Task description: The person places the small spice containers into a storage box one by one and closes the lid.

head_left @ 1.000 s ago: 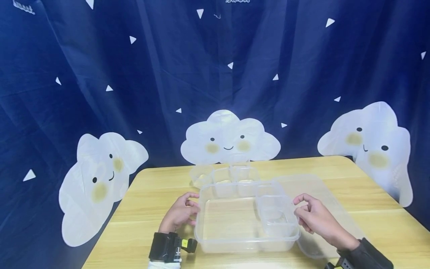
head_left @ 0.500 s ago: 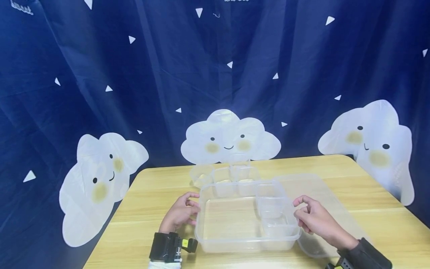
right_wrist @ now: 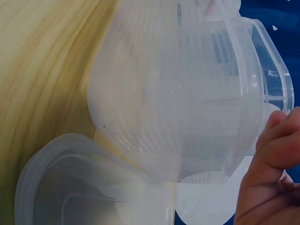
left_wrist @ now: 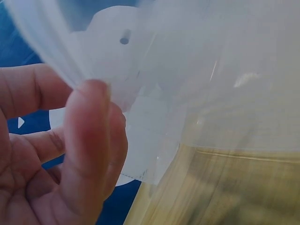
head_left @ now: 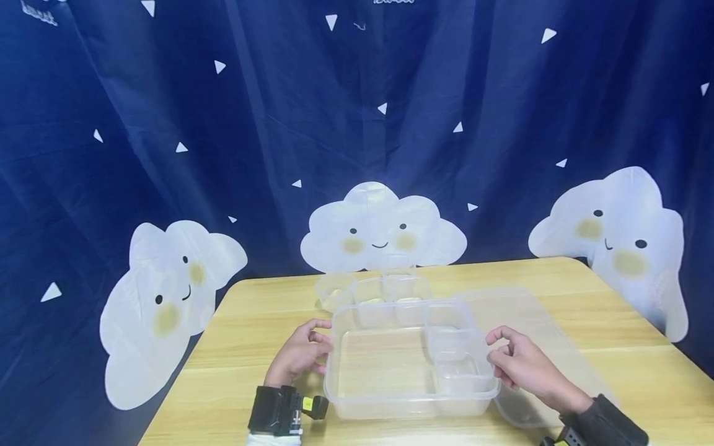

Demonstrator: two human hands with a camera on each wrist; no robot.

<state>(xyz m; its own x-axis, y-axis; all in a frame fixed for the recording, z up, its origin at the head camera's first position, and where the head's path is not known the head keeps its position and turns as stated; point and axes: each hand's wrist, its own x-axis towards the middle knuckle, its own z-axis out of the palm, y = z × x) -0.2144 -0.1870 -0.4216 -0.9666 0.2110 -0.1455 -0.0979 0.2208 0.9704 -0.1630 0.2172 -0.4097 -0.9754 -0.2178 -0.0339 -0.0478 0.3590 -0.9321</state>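
Observation:
A large clear plastic food box [head_left: 385, 407] stands uncovered in front of me on the wooden table. Inside it, along the right side, sit small clear containers [head_left: 463, 375]. My left hand [head_left: 301, 353] is at the box's left wall, its relaxed fingers bent towards the rim; in the left wrist view the thumb [left_wrist: 86, 126] looks to be at the outside of the plastic. My right hand [head_left: 527, 365] is beside the right wall, fingers loosely bent; whether it touches the box cannot be told. A flat translucent lid [head_left: 535, 316] lies to the right, partly beneath my right hand.
Several more small clear containers [head_left: 337, 294] stand close behind the box, one [head_left: 398, 266] further back near the table's far edge. The table [head_left: 251, 310] ends before a dark blue curtain [head_left: 268, 93] printed with white clouds and triangles.
The small containers within the box have shifted slightly along its right side. Both hands and the box stay nearly where they were.

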